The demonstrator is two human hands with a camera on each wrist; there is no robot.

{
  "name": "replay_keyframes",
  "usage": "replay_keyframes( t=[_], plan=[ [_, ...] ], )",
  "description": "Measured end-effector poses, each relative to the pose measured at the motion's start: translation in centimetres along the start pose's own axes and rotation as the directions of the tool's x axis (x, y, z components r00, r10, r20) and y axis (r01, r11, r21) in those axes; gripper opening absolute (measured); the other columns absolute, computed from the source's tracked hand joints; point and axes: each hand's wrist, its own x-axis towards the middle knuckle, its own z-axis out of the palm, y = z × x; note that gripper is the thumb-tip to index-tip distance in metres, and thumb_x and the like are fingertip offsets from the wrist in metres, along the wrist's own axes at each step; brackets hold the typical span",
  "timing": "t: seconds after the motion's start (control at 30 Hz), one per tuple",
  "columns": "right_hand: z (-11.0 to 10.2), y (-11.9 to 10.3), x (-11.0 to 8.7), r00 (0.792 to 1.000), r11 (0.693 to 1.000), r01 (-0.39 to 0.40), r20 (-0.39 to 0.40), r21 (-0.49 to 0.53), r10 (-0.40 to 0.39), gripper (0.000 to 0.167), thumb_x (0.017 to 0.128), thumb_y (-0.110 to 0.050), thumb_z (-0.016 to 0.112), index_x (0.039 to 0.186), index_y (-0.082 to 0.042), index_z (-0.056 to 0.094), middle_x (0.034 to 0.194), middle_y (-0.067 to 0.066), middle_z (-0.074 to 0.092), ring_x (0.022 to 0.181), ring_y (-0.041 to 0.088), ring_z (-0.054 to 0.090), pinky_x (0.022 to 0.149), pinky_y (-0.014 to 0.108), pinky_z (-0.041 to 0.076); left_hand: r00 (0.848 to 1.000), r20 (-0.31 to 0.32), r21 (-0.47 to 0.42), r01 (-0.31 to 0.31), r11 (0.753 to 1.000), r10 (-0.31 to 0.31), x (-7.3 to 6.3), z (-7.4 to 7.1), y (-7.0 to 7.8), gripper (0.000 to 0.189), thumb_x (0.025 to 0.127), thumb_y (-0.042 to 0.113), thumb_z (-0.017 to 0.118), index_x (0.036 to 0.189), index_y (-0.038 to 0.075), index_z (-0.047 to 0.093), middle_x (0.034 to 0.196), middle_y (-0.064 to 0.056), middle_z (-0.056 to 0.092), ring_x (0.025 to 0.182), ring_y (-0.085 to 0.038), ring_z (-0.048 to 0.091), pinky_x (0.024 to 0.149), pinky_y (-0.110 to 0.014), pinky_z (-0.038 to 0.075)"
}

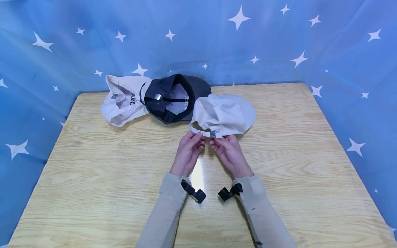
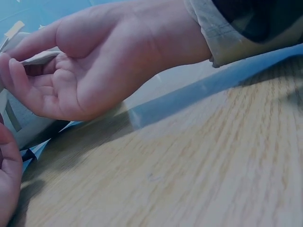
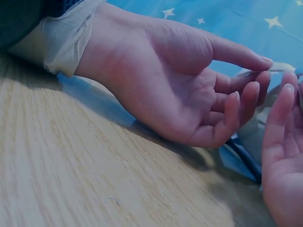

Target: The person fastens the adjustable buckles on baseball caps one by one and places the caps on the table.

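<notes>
A pale off-white baseball cap (image 1: 231, 115) lies with its brim towards the right and its back opening facing me. My left hand (image 1: 187, 153) pinches the cap's back strap (image 1: 204, 133) between thumb and finger, left of a dark patch on it. On the other side of that patch, my right hand (image 1: 231, 155) pinches the strap near its end. The remaining fingers of both hands are loosely bent, as the right wrist view shows. A black cap (image 1: 201, 86) touches the pale cap on its left, inside partly visible. Further left rests a white cap (image 1: 141, 82) with dark lettering inside.
The three caps form an overlapping row along the back of a wood-grain table (image 1: 93, 179). Behind and beside the table hangs a blue cloth (image 1: 198, 38) with white stars. Each sleeve carries a small black wrist camera (image 1: 200, 195).
</notes>
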Motion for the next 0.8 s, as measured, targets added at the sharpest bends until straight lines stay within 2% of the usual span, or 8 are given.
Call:
replay_keyframes(
  t=[0.27,0.53,0.8],
  plan=[
    [-0.1,0.1,0.0,1.000,1.000,-0.017,-0.015,-0.009,0.016,0.018,0.082,-0.001,0.061,0.098,0.002,0.053,0.087,0.010,0.062,0.073,0.016,0.061,0.066,0.021,0.050,1.000,-0.010,0.055,0.016,0.998,-0.016,0.0,0.0,-0.1,0.015,0.080,0.018,0.067,0.088,0.009,0.059,0.082,-0.003,0.057,0.072,-0.014,0.052,0.062,-0.020,0.043],
    [-0.5,0.7,0.1,0.998,0.999,-0.037,-0.045,-0.004,0.037,0.025,0.080,-0.002,0.063,0.101,0.003,0.051,0.089,0.011,0.061,0.072,0.015,0.061,0.067,0.020,0.050,1.000,0.016,0.088,0.013,0.996,-0.015,-0.1,-0.2,-0.3,0.016,0.080,0.017,0.066,0.089,0.008,0.057,0.082,-0.002,0.056,0.071,-0.012,0.053,0.063,-0.020,0.045],
    [-0.5,1.0,0.3,0.994,0.996,-0.064,-0.097,-0.061,0.058,0.027,0.080,-0.004,0.064,0.103,0.001,0.050,0.088,0.009,0.061,0.072,0.013,0.060,0.066,0.019,0.050,0.999,0.004,0.129,0.046,0.991,-0.047,-0.2,-0.1,-0.5,0.020,0.078,0.017,0.069,0.090,0.005,0.059,0.082,-0.004,0.059,0.071,-0.011,0.056,0.067,-0.020,0.047]
  ],
)
